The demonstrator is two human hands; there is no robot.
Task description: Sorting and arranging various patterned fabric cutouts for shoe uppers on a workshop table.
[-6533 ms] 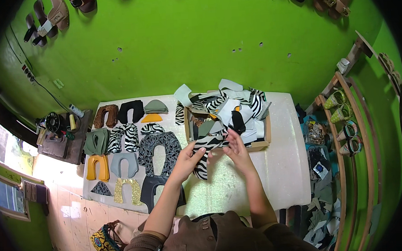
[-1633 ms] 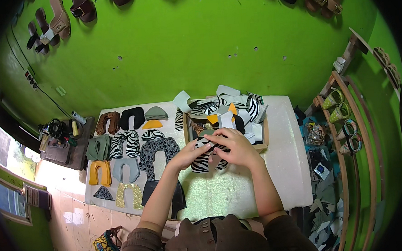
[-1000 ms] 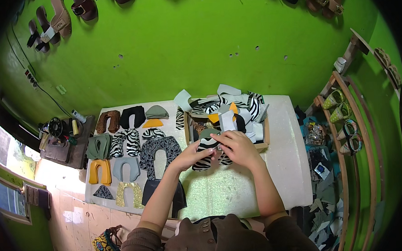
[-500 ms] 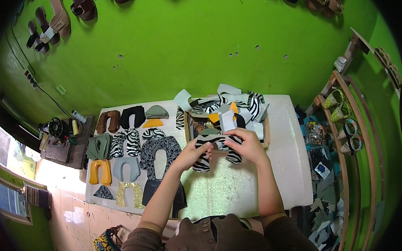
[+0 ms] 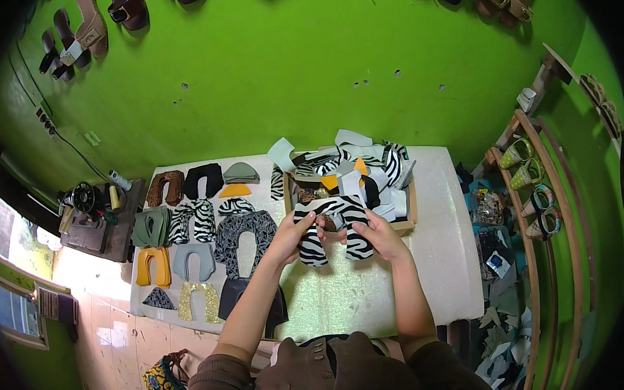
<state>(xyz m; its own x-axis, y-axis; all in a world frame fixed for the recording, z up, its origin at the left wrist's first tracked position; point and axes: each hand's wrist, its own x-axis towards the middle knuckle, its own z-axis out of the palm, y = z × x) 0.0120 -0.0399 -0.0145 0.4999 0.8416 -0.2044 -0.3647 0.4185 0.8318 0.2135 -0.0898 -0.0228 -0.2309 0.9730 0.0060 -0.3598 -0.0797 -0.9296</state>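
Observation:
A zebra-striped, U-shaped upper piece (image 5: 332,207) is held up above the table with its two legs hanging toward me. My left hand (image 5: 292,236) grips its left side, thumb on the face of the piece. On the other side my right hand (image 5: 380,236) pinches the right leg the same way. Just beyond the piece stands a cardboard box (image 5: 413,205) heaped with zebra, white, grey and yellow cut pieces. Piles of U-shaped pieces lie left of my hands, among them a dark patterned stack (image 5: 247,241) and a zebra stack (image 5: 192,221).
The pale table (image 5: 442,259) carries more piles: brown (image 5: 165,188), black (image 5: 204,179), green (image 5: 151,227), yellow (image 5: 152,265) and gold (image 5: 198,301). A sewing machine (image 5: 86,200) stands at the left. A wooden rack (image 5: 537,176) with sandals and heaped scraps (image 5: 502,326) is at the right.
The zebra piece has been turned and spread so its striped face shows whole. My right hand has moved down from its top edge to the right leg.

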